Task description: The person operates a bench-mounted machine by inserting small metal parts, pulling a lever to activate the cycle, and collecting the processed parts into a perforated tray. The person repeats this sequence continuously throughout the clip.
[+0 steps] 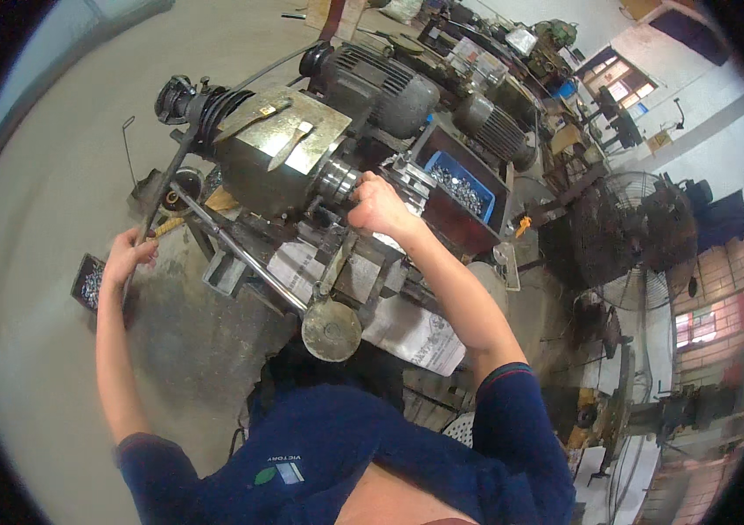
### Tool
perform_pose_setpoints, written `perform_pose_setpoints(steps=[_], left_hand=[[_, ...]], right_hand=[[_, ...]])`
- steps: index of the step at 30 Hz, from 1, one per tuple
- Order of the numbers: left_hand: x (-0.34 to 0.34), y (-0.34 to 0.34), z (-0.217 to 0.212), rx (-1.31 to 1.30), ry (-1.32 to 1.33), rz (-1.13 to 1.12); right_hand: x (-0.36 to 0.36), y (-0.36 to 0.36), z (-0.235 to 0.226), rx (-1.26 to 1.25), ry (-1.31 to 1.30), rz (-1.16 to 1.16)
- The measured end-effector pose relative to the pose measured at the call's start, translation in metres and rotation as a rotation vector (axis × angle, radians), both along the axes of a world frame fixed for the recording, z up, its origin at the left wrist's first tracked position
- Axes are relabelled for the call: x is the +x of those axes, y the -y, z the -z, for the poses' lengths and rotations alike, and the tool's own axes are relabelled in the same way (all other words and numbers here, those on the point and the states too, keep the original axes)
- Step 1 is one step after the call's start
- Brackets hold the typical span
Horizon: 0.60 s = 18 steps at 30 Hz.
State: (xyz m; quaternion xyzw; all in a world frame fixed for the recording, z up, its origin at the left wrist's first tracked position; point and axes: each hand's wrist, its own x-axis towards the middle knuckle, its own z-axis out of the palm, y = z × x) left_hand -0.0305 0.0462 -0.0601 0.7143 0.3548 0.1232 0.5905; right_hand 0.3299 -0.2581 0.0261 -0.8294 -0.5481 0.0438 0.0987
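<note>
Fingers of right hand (378,206) curl closed at the lathe chuck (337,182), prob. seating a small part; blue parts bin (462,185) sits just beside for reach. Left hand (127,256) wraps the long lever (162,197), w/ a tray of metal bits (89,282) near.

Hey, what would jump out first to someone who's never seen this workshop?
The grimy metal machine at centre, with the right hand pressed against its chuck end. At left, the left hand grips a long lever. Just right of the machine sits a blue tray of small metal parts, and a big dark fan stands at far right.
</note>
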Motion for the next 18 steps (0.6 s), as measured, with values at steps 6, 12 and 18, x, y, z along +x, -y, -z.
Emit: perform_pose_setpoints(steps=[6,12,18], left_hand=[[-0.001,0.003,0.003,0.014,0.02,-0.02],[0.0,0.002,0.005,0.043,0.037,-0.004],[0.0,0.004,0.0,0.062,-0.001,-0.004]], right_hand=[[0.002,-0.012,0.009,0.143,-0.078,0.028],[0.022,-0.014,0.018,0.21,-0.101,-0.085],[0.047,-0.017,0.02,0.335,-0.287,-0.154]])
